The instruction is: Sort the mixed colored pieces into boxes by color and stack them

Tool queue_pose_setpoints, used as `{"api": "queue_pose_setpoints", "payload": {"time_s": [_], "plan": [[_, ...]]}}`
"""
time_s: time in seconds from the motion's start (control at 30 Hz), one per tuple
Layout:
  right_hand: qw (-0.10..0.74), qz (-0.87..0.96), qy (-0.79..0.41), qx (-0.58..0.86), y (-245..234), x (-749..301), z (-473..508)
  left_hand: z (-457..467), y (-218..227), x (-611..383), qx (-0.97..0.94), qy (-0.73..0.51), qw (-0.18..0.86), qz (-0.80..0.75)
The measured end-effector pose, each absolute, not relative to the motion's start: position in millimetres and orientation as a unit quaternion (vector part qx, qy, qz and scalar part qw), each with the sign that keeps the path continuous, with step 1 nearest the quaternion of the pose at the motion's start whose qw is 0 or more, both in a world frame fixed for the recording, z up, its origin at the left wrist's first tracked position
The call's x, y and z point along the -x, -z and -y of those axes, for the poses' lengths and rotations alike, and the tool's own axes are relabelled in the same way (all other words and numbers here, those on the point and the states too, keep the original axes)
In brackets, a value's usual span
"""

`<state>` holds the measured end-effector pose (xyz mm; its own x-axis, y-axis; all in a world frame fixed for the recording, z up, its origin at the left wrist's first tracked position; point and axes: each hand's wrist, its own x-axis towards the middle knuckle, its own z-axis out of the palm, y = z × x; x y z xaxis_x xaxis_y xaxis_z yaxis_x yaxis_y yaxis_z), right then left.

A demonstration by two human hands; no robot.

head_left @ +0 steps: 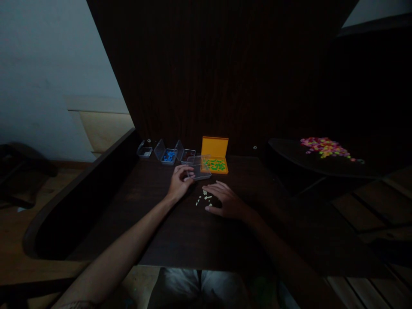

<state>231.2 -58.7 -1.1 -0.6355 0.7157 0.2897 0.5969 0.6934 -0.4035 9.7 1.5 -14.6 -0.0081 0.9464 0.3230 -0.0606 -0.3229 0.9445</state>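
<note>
My left hand grips the near edge of a clear plastic box that stands open on the dark wooden table. To its right my right hand lies flat with its fingers stretched out, touching the table beside a small scatter of pale yellow pieces. Just behind the clear box sits an open orange box holding green pieces.
Three more small clear boxes stand in a row at the back left: one with white bits, one with blue pieces, one dark inside. A heap of pink and yellow pieces lies on a dark surface at the right. A dark wall panel rises behind.
</note>
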Motion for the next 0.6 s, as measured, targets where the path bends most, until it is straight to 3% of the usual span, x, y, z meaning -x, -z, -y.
{"api": "queue_pose_setpoints", "payload": {"time_s": [0.6], "plan": [[0.241, 0.895, -0.139, 0.349, -3.2, -232.2, 64.9, -2.2, 14.5, -13.3, -0.565, -0.58, 0.449, -0.378]]}}
